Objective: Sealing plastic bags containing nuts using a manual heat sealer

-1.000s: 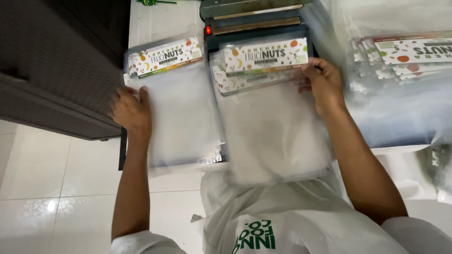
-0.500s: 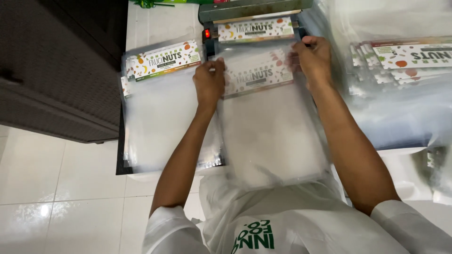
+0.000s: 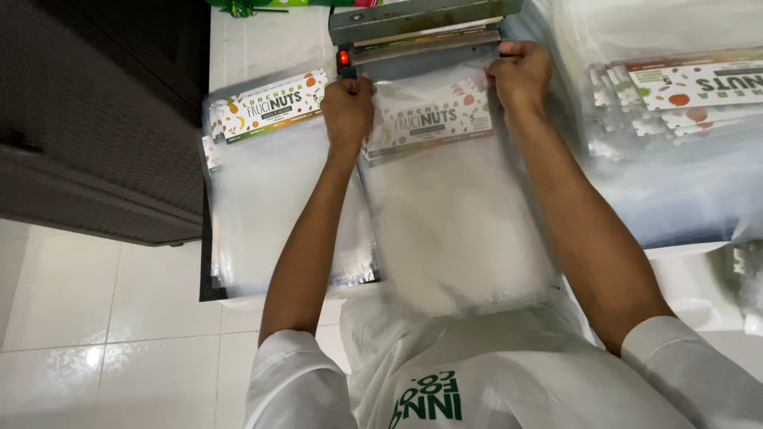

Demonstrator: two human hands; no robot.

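Overhead, head view: both bare forearms reach forward from white sleeves over a white tabletop (image 3: pixel 262 36).
Left hand (image 3: pixel 347 107): closed on the top left corner of a clear pouch (image 3: pixel 453 206), fingers curled over its edge, knuckles up.
Right hand (image 3: pixel 520 73): closed on the top right corner of the same pouch, thumb side toward the machine.
Clear pouch: lies flat between the two hands and runs back toward the body; a printed label band with fruit pictures crosses it just below the hands; its lower end hangs past the tabletop edge and looks blurred.
Pouch mouth: pulled taut between the hands, lying at the jaw of a heat sealer (image 3: pixel 421 20); whether it sits inside the jaw, cannot tell.
Heat sealer: grey metal bar machine directly beyond the fingertips; a small red lamp (image 3: pixel 344 57) glows just above the left hand.
Stack of pouches (image 3: pixel 278 183): same kind, just outside the left hand, flat on a dark tray edge, label end away from the body.
Pile of pouches (image 3: pixel 683 119): outside the right forearm, labels fanned, partly blurred.
Dark cabinet (image 3: pixel 95 111): well to the left of the left arm.
Tiled floor (image 3: pixel 103 334): white, glossy, below the left elbow.
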